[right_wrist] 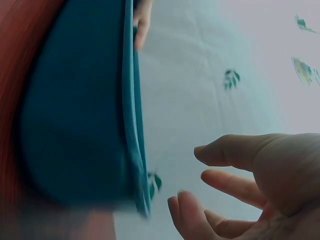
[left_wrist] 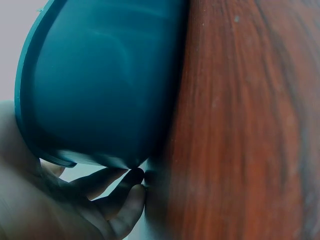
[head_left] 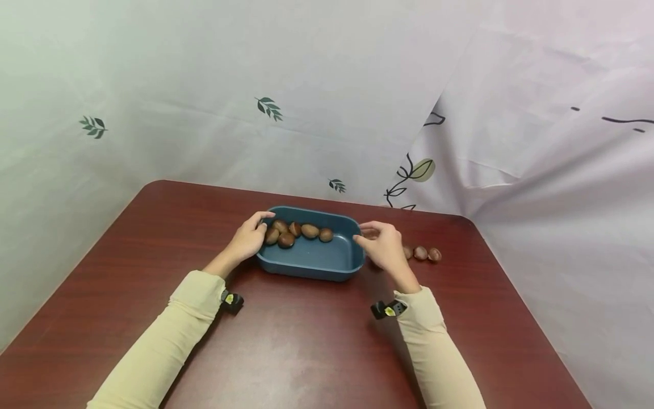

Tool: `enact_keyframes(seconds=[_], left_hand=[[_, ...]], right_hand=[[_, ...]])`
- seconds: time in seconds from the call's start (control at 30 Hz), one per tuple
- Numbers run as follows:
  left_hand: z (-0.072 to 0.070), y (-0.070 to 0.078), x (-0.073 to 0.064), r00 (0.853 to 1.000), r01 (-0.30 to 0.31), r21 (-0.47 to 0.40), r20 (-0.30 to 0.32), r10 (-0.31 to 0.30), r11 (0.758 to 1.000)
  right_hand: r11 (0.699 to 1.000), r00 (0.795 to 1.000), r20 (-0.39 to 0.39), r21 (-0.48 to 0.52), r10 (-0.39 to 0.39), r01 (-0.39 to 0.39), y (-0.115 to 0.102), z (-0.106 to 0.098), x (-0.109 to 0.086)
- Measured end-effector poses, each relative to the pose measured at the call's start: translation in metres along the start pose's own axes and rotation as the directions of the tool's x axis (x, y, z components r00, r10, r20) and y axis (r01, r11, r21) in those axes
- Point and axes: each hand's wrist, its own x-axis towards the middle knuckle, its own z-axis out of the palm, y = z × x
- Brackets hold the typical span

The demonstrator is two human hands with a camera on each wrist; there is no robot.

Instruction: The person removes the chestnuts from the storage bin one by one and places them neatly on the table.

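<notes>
From my remote station, I see the left hand (head_left: 246,237) gripping the blue tray (head_left: 311,271) at its left end, chestnuts (head_left: 286,240) inside; the right hand (head_left: 384,247), fingers spread, hovers beside its right end.

Tray (head_left: 327,257) on table (head_left: 286,352), chestnuts (head_left: 286,240) mostly in its left half, loose chestnuts (head_left: 420,253) to its right, cloth (head_left: 327,68) behind
</notes>
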Motion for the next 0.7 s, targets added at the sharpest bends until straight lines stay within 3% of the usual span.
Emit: enact_keyframes(seconds=[0.2, 0.4, 0.7], left_hand=[[0.001, 0.001, 0.000, 1.000, -0.005, 0.001, -0.010, 0.005, 1.000], [0.003, 0.001, 0.000, 1.000, -0.011, -0.002, -0.003, 0.011, 1.000], [0.000, 0.003, 0.000, 1.000, -0.016, -0.007, -0.020, 0.016, 1.000]], right_hand=[[0.998, 0.997, 0.079, 0.055, 0.021, -0.026, -0.012, 0.033, 0.014], [0.999, 0.993, 0.107, -0.030, 0.041, -0.038, -0.013, 0.057, 0.025], [0.991, 0.988, 0.131, -0.111, 0.086, -0.072, -0.011, 0.076, 0.037]])
